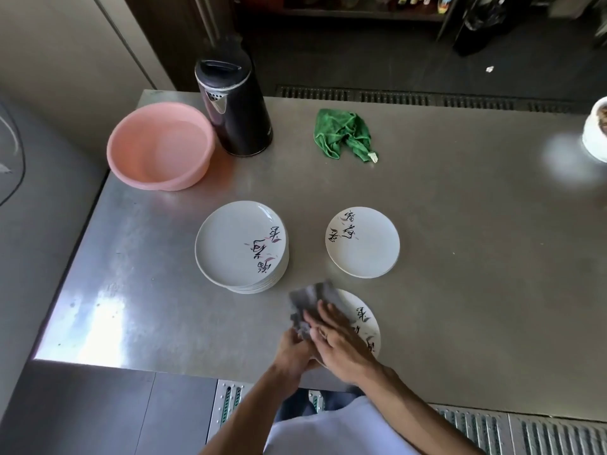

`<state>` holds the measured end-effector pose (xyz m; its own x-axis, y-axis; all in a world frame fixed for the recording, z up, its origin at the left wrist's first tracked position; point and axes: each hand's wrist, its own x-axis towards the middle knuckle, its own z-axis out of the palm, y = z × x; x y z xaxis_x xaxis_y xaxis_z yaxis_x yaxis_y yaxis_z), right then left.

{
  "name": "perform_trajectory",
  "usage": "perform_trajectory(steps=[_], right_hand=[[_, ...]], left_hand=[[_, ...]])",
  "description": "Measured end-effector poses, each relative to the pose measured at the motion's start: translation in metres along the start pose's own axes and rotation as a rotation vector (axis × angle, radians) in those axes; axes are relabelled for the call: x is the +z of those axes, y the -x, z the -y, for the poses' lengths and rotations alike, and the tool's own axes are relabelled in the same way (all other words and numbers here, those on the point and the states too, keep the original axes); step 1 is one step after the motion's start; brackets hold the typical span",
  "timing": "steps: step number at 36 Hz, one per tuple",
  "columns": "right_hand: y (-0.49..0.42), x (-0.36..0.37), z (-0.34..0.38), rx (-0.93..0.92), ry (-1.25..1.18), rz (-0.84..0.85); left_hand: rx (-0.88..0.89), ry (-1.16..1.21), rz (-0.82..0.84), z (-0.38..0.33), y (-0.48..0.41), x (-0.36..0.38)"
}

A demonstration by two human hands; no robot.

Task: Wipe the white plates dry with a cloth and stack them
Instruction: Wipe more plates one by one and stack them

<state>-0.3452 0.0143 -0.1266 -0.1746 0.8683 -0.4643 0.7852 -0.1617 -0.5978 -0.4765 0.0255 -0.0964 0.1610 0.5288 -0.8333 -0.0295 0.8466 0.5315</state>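
Closest to us, the left hand (292, 351) has its fingers curled at the near-left rim of the plate (366, 323). It is gripping the rim as best we can tell, since motion blur smears that spot. The right hand (343, 344) lies across the plate with fingers fairly straight, pressing the grey cloth (312, 302) against the face and clutching nothing.

The plate is right by the near edge of the worktop (476, 257). We'd want the left hand firm and the plate turned under the cloth, sweeping out to the rim and then the underside, so no damp patch goes into a stack. There's little margin toward us, and a slip there goes off the edge.

Just beyond, we have the tall stack (236, 244) on the left and the short stack (363, 244) on the right, apart, with a bare lane between them. Whichever pile takes this one, we judge it wants a straight lift forward and a level, centred set-down.

Further back, the green cloth (343, 133), the pink basin (161, 146) and the black jug (235, 103) stand well clear. A white bowl (596, 129) peeps in at far right.
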Motion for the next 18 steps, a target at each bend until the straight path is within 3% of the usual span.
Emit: perform_trajectory(steps=[2, 5, 10, 15, 18], right_hand=[[0.000, -0.003, -0.006, -0.007, 0.031, 0.016], [-0.007, -0.015, -0.015, 0.261, 0.018, -0.084], [0.007, -0.003, 0.003, -0.018, -0.037, 0.057], [0.013, -0.016, -0.021, 0.215, 0.118, -0.091], [0.028, -0.017, -0.023, 0.113, 0.143, -0.126]], left_hand=[[0.002, 0.009, 0.003, 0.002, 0.001, -0.002], [0.007, 0.039, 0.003, 0.002, 0.001, -0.004], [0.007, -0.011, 0.032, 0.003, 0.001, -0.006], [-0.012, 0.080, 0.012, 0.010, 0.001, -0.014], [-0.029, 0.127, 0.002, 0.004, -0.003, -0.016]])
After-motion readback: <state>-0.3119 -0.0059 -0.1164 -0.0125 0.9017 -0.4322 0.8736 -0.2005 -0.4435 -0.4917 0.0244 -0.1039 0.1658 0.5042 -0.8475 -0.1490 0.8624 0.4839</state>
